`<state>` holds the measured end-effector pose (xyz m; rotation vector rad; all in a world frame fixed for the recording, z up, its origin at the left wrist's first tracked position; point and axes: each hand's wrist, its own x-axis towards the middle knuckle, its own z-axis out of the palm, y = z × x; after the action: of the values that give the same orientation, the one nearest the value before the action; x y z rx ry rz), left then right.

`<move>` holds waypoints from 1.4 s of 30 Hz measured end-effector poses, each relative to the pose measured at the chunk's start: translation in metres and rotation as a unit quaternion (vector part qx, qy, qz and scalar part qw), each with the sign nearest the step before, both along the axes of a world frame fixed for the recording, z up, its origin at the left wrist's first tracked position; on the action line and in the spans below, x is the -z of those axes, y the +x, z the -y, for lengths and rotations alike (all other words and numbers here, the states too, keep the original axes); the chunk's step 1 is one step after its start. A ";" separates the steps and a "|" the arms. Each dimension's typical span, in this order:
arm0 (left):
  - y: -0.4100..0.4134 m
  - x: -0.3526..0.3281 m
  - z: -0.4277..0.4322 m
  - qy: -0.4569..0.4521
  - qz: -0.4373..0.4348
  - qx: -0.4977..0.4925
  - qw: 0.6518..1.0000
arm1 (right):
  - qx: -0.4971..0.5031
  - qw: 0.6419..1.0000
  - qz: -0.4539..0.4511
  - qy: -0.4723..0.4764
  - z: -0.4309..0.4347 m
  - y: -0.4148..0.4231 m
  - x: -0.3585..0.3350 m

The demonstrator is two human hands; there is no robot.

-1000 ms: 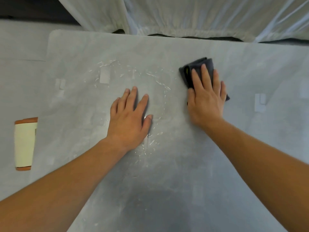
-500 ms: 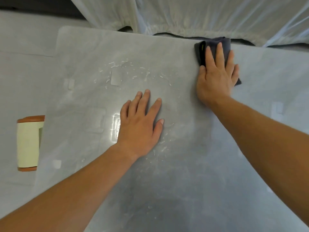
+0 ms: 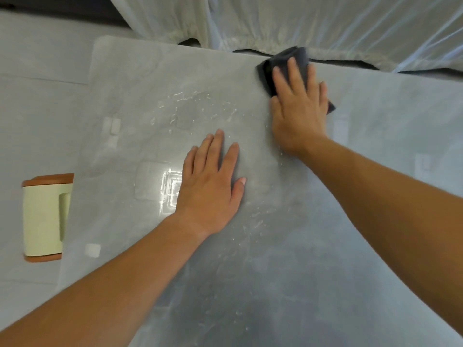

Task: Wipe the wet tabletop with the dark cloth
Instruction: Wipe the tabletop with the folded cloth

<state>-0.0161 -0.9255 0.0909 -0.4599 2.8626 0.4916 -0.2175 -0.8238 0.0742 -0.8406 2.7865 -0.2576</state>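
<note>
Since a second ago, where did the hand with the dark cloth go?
The right hand slid the folded dark grey cloth away from the person to the grey tabletop's far edge. The left hand stayed flat; droplets remain.

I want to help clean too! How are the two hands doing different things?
The right hand presses on the dark cloth; the left hand lies bare on the tabletop. The right hand reaches to the table's far edge; the left hand rests nearer, beside the water droplets. Both are flat, palms down.
</note>
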 end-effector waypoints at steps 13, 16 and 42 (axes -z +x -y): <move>0.003 0.005 0.001 0.025 0.019 0.012 0.999 | -0.081 0.997 0.002 -0.006 0.001 0.027 -0.001; 0.003 0.004 0.002 0.021 0.018 0.010 1.000 | -0.207 0.978 0.019 0.007 -0.043 0.034 -0.007; 0.050 -0.007 -0.017 0.048 -0.003 0.025 0.999 | -0.195 0.981 -0.004 0.005 -0.128 0.141 -0.004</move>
<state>0.0336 -0.9082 0.0981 -0.3699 2.8336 0.6193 -0.0766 -0.6957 0.0782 -1.3566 2.5542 -0.1704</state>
